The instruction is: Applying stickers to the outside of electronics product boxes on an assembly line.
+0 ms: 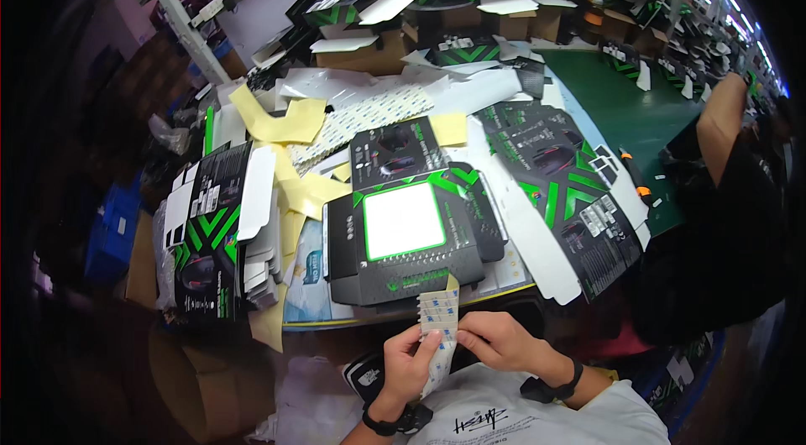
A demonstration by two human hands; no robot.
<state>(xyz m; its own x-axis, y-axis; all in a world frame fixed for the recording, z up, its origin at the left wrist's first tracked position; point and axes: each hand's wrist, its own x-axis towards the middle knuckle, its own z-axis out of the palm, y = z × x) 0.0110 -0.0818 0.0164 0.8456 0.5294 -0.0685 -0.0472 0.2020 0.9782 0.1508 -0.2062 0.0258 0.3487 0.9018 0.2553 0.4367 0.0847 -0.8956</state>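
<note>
My left hand (406, 365) is closed on a strip of white adhesive stickers (438, 309) with blue marks, thumb across its face. The strip stands up in front of my body, and a pale yellow backing shows at its top. My right hand (502, 341) pinches the strip's right edge, fingers curled. Just beyond the strip, a black and green printed box blank (342, 235) lies on the table, with a bright white, green-edged window panel (405, 222). Part of the blank's near edge is hidden behind the strip.
A stack of folded box blanks (210, 235) stands at the left, and more blanks (554, 185) lie at the right. Yellow backing paper (290, 122) and a sticker sheet (369, 122) lie behind. Piled boxes (369, 13) fill the back. Another person's arm (722, 122) is at the right.
</note>
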